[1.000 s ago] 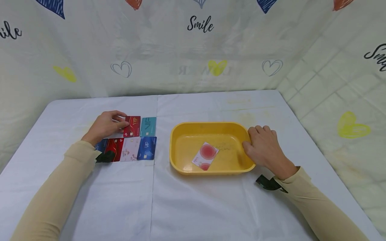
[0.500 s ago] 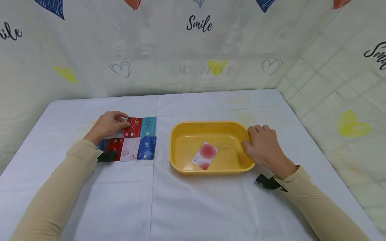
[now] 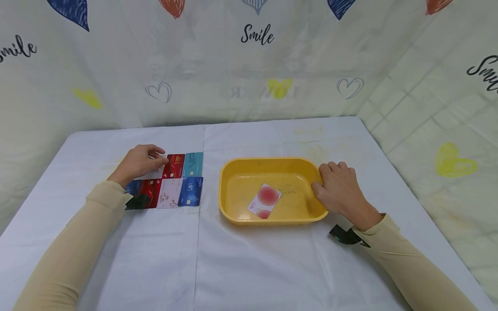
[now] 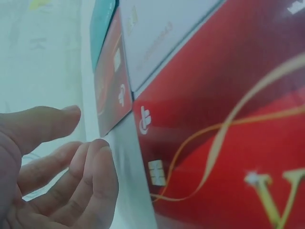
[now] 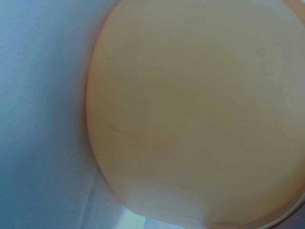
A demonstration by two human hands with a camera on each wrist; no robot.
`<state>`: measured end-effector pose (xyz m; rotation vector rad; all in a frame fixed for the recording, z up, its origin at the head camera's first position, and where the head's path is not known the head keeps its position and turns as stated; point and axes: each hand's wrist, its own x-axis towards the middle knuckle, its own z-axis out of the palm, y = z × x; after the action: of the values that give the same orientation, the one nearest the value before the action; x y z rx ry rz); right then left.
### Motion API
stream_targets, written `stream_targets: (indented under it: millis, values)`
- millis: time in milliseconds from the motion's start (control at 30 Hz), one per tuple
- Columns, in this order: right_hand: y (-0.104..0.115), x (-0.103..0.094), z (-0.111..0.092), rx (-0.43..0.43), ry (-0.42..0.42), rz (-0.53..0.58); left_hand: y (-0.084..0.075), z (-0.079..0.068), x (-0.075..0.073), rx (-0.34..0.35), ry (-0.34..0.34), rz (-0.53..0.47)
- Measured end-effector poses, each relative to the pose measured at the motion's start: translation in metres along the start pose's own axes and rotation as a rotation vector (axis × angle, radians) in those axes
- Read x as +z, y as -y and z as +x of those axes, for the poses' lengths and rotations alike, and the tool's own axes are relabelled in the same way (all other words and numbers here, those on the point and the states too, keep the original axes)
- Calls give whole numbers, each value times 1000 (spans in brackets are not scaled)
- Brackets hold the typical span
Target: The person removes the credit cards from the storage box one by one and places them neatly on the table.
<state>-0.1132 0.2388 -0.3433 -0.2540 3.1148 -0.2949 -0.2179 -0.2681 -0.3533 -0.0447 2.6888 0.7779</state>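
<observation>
My left hand (image 3: 137,162), its fingers loosely bent, lies just left of a red VIP card (image 3: 173,166) in the upper row. A gap shows between thumb and fingertips in the left wrist view, with no card between them. Right of that card sits a teal VIP card (image 3: 193,164). The lower row has a dark blue card (image 3: 133,187), partly hidden by the wrist, a red card (image 3: 150,190), a pale pink card (image 3: 170,193) and a blue VIP card (image 3: 190,192). My right hand (image 3: 342,188) grips the right rim of a yellow tray (image 3: 272,222).
Inside the tray lies one tilted white card with pink circles (image 3: 264,201). A white cloth (image 3: 249,268) covers the table. Behind it hangs a pale printed curtain (image 3: 210,65), which also runs along the right side.
The upper red card has slid right against the teal card, the left hand following slightly. Left fingertips now stand apart from it. The right hand stays on the tray.
</observation>
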Motion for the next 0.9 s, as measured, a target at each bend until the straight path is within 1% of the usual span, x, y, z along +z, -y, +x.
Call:
stream_targets:
  millis: [200, 367, 500, 900]
  values:
    - [-1, 0, -1, -1, -3, -2, -4, -6, -2, 24, -43, 17]
    - [-1, 1, -1, -6, -10, -2, -10, -10, -7, 48, -85, 24]
    - [0, 1, -1, -7, -12, -5, -15, -15, -9, 67, -101, 24]
    - [-1, 2, -1, -3, -11, -10, -38, -26, -11, 144, -153, 36]
